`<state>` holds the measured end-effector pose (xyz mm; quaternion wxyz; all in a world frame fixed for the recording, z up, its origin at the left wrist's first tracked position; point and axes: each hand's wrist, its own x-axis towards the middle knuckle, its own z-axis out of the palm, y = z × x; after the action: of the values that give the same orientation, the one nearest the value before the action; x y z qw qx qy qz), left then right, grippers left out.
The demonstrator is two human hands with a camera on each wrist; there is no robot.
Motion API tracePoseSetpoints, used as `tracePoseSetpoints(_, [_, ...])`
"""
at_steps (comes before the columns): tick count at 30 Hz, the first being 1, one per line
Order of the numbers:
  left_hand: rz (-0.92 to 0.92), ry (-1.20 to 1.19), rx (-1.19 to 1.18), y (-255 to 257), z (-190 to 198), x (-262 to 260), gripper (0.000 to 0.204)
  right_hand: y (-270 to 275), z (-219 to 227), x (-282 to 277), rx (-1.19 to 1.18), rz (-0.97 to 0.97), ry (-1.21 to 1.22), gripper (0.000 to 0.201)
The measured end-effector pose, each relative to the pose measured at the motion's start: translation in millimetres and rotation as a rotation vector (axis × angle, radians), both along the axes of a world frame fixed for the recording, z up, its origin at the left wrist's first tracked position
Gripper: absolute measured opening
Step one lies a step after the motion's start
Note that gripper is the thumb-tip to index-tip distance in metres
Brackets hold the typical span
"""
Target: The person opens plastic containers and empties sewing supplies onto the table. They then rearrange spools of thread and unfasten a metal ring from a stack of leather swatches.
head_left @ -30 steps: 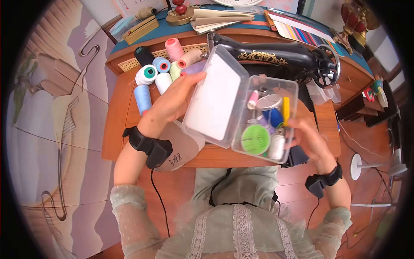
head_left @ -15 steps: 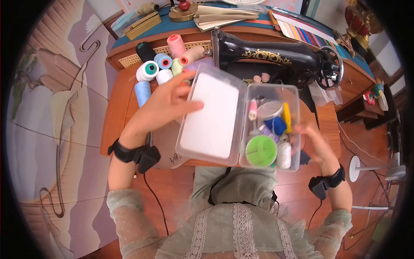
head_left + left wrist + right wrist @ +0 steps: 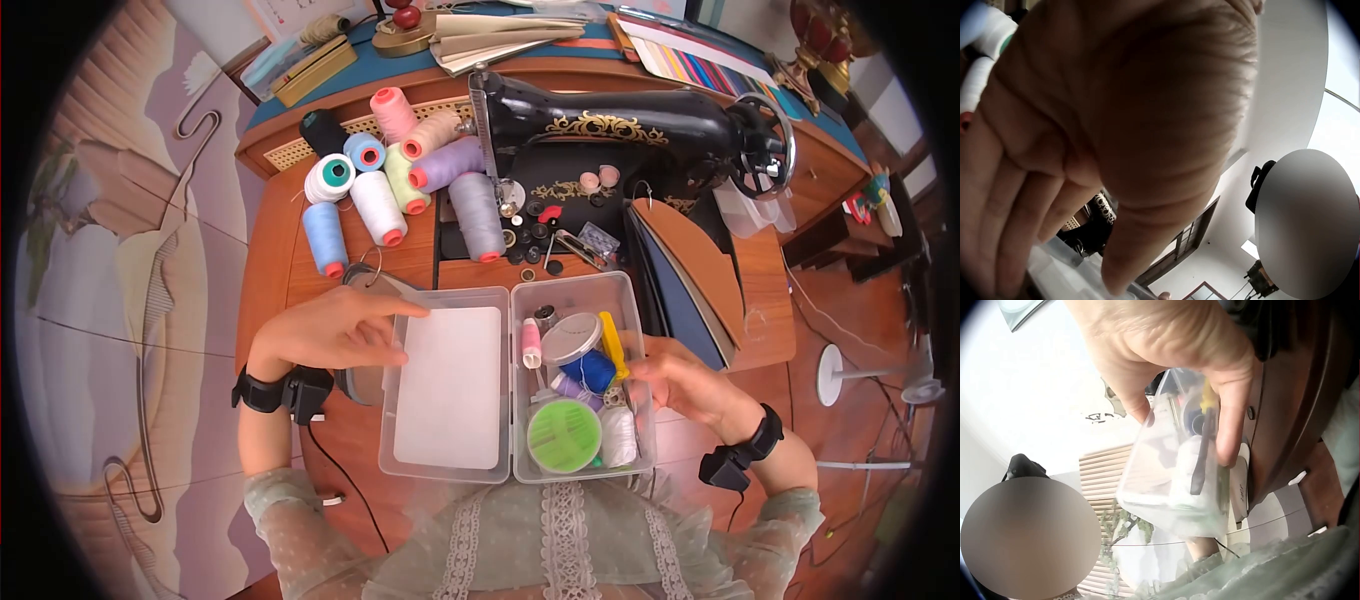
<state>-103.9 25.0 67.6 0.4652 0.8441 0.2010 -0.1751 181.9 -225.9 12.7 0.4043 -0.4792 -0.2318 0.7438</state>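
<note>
Where hands (image 3: 690, 385) grip: clear plastic box (image 3: 575, 300)

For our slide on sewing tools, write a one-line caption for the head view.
Right hand grips an open clear sewing box; left hand touches its lid.

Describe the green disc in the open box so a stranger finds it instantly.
Start at the black sewing machine; in front of it lies the open clear plastic box, its right half held by the right hand. At that half's near end sits the green disc, the only bright green, flat, round item there.
</note>
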Motion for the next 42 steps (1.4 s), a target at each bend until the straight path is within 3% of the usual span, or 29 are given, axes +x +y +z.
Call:
tracePoseSetpoints(4, [0.015, -0.195, -0.042, 10.4, -10.0, -12.5, 0.038, -1.7, -4.2, -5.5, -0.013, 0.0, -0.019, 0.065])
tracePoseSetpoints(12, [-0.04, -0.201, 0.035, 6.5, 18.1, -22.3, 0.029, 5.5, -22.0, -29.8, -0.09, 0.167, 0.077, 0.066])
tracePoseSetpoints(20, [0.074, -0.166, 0.031, 2.9, 28.9, -13.5, 0.023, 5.5, -35.7, -39.2, -0.094, 0.11, 0.139, 0.063])
tracePoseSetpoints(28, [0.193, -0.313, 0.016, 22.2, -4.9, 13.2, 0.028, 3.0, -36.8, -41.2, -0.085, -0.102, 0.104, 0.059])
tracePoseSetpoints(35, [0.211, -0.329, 0.011, 28.5, -7.6, 17.2, 0.033, 8.6, -26.4, -37.8, -0.031, -0.15, 0.106, 0.06])
tracePoseSetpoints(42, [0.277, -0.448, -0.175, 21.3, -4.3, 8.5, 0.056, 22.8, -16.6, -26.1, 0.072, -0.163, 0.05, 0.06])
